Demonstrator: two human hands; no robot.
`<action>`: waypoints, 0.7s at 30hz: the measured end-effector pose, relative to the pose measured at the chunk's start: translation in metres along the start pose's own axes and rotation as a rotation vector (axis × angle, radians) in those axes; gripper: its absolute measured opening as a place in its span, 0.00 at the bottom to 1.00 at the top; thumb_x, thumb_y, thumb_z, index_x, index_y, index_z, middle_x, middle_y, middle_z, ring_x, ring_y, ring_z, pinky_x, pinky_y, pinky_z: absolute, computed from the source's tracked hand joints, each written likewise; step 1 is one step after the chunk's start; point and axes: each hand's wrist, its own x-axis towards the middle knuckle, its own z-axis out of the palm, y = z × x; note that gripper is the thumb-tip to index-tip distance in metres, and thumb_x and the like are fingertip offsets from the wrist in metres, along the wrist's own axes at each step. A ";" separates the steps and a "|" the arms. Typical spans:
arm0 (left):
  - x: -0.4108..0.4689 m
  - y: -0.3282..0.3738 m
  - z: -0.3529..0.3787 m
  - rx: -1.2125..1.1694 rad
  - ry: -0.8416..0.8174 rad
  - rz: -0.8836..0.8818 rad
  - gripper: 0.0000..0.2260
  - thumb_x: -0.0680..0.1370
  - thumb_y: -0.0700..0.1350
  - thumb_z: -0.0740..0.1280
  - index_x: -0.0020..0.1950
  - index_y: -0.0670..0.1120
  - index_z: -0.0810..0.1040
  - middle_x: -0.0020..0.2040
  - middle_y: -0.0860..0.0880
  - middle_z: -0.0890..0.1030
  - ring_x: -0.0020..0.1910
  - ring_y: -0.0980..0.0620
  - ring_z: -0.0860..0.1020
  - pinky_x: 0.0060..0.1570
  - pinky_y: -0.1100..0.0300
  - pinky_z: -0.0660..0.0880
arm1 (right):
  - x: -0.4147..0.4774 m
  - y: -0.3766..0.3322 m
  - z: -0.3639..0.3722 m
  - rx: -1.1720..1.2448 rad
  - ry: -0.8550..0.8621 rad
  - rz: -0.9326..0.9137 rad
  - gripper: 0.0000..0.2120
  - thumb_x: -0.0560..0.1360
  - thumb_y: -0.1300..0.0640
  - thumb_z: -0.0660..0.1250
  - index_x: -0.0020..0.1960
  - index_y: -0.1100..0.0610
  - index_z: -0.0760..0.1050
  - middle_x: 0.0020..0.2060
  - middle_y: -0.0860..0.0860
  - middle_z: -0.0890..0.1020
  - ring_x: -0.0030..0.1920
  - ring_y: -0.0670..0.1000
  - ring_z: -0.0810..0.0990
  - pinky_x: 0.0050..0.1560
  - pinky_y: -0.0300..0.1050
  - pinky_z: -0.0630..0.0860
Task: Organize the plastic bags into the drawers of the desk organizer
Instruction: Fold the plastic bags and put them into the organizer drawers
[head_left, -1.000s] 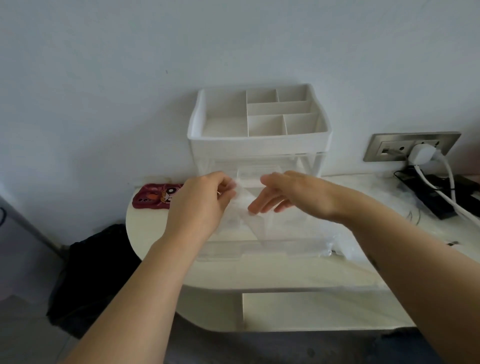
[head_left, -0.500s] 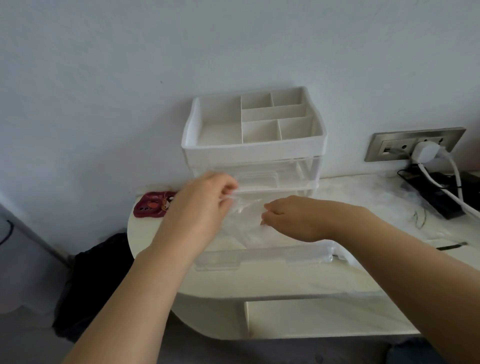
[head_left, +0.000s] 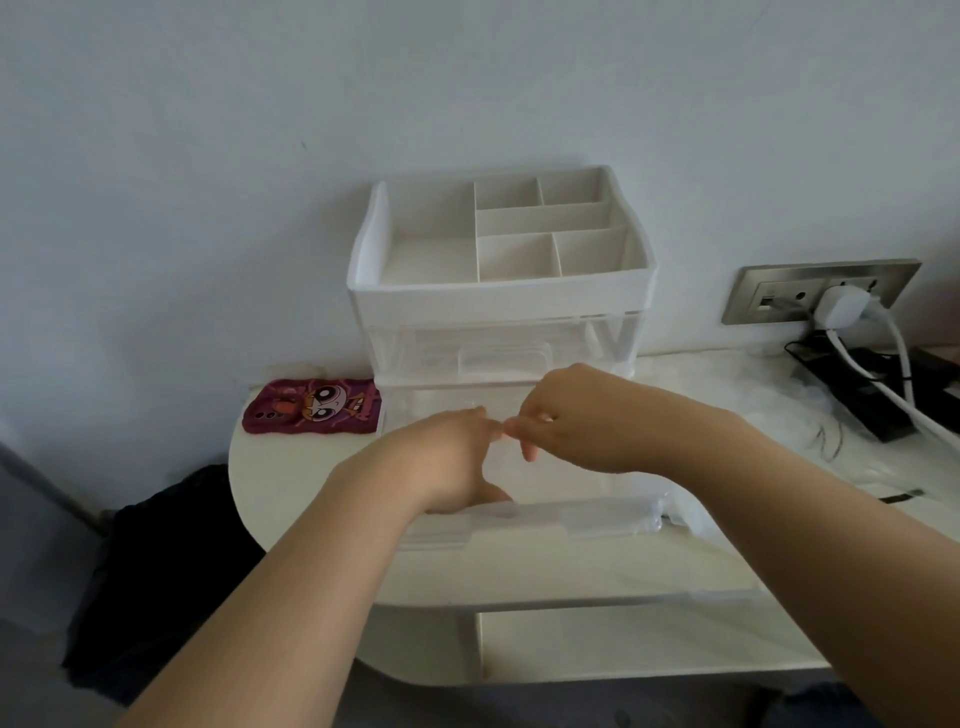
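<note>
Clear drawers (head_left: 519, 519) x2; L hand (head_left: 441, 460), R hand (head_left: 579, 421) maybe pinching bag (head_left: 563, 483).

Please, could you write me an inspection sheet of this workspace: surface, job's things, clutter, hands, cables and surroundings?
Surface: white desk with a rounded end, against the wall.
Job's things: desk organizer, white divided tray on top; lower clear drawer pulled out; clear plastic bags heaped at right.
Clutter: pink cartoon phone case left of the organizer.
Hands: left hand and right hand meet fingertips over the open drawer; a bag between them is too faint to confirm.
Cables: white plug in wall socket; white cable runs over a black device.
Surroundings: plain wall; dark bag on the floor at left.
</note>
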 end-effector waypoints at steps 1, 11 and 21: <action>0.001 0.000 0.000 -0.027 -0.003 0.006 0.20 0.75 0.54 0.69 0.65 0.56 0.69 0.73 0.51 0.63 0.70 0.50 0.65 0.63 0.59 0.64 | 0.001 -0.002 0.000 0.004 -0.013 0.001 0.22 0.82 0.48 0.50 0.49 0.56 0.81 0.45 0.52 0.81 0.40 0.48 0.76 0.40 0.38 0.69; 0.000 -0.014 0.000 -0.057 0.119 -0.031 0.27 0.80 0.52 0.61 0.77 0.55 0.55 0.78 0.52 0.50 0.75 0.53 0.55 0.69 0.59 0.56 | 0.008 0.003 0.015 -0.072 -0.248 0.088 0.28 0.81 0.40 0.42 0.75 0.51 0.58 0.75 0.50 0.59 0.75 0.52 0.57 0.72 0.49 0.54; 0.004 -0.006 0.000 0.000 -0.043 -0.061 0.33 0.76 0.56 0.66 0.76 0.58 0.53 0.78 0.50 0.49 0.77 0.46 0.49 0.72 0.49 0.55 | 0.021 0.018 0.028 -0.294 -0.157 0.064 0.38 0.76 0.35 0.57 0.77 0.48 0.45 0.77 0.49 0.45 0.77 0.54 0.47 0.74 0.61 0.49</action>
